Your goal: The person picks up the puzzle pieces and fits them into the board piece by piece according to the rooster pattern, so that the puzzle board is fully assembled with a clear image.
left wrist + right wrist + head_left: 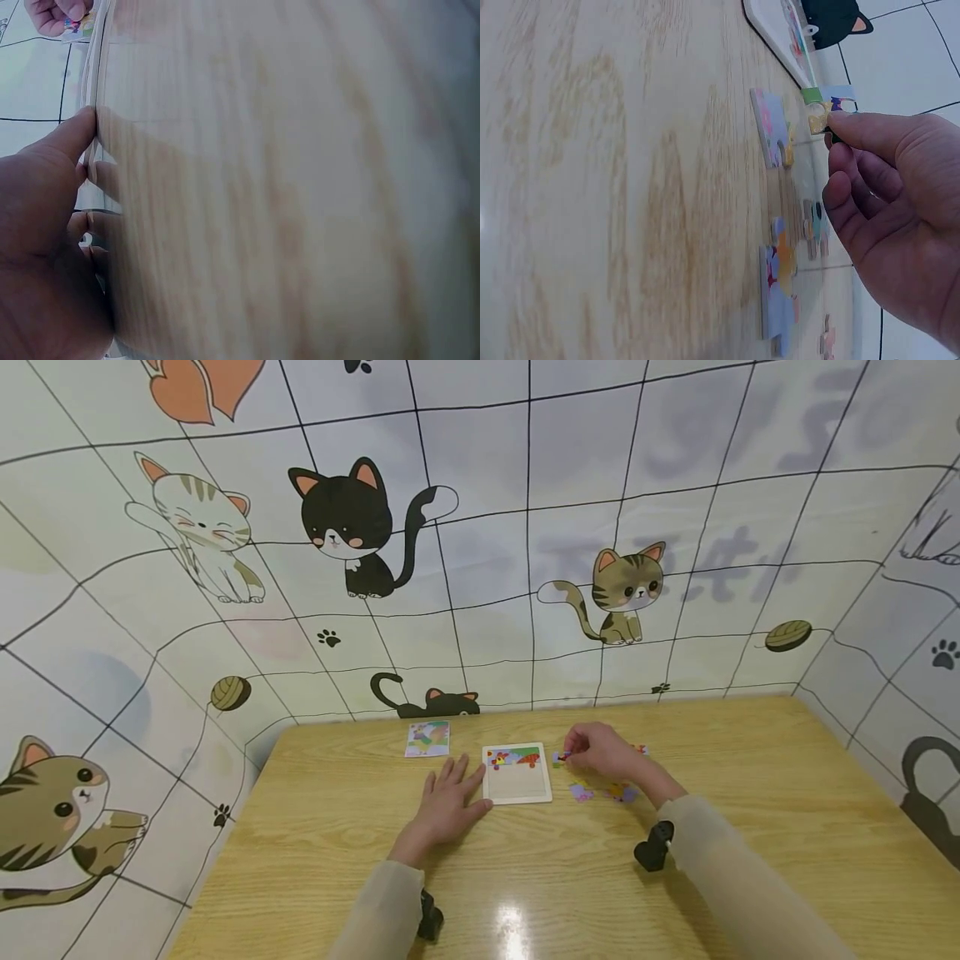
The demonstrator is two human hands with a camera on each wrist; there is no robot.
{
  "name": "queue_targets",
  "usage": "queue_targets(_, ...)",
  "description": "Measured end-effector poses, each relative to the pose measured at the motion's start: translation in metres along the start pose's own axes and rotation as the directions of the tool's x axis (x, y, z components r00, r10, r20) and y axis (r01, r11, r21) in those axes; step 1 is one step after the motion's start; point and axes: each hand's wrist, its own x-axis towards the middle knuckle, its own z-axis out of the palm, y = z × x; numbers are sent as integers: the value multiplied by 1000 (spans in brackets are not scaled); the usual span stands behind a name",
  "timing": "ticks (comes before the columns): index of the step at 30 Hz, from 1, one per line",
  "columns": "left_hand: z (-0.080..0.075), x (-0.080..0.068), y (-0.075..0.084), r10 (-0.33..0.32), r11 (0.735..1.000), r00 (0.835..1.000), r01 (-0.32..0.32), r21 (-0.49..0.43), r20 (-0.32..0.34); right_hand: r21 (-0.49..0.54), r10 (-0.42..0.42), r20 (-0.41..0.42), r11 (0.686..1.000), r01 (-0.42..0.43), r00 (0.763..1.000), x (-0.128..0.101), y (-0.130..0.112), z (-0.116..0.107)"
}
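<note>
Two hands are working on the wooden table (750, 827). Your right hand (603, 753) is pinching a small puzzle piece (819, 114) between thumb and forefinger, just right of the white puzzle tray (517, 785) (two pieces are already sitting in its top row). Your left hand (448, 800) is lying flat with fingers straight, its thumb touching the tray's left edge. Loose pieces (600, 792) are lying beside the right hand. A picture card (427, 738) is resting behind; no writing is readable on it.

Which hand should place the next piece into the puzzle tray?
Right: the right hand already pinches a puzzle piece beside the tray; the left hand lies flat at the tray's edge.
</note>
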Motion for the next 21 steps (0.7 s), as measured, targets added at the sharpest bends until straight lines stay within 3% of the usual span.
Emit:
queue_targets(8, 0, 0, 0, 0, 1000, 1000, 0, 1, 1, 1, -72, 3, 997, 72, 997, 8, -12, 12)
queue_targets(21, -1, 0, 1, -5, 1000, 1000, 5, 1, 10, 44, -76, 4, 996, 76, 997, 20, -30, 41)
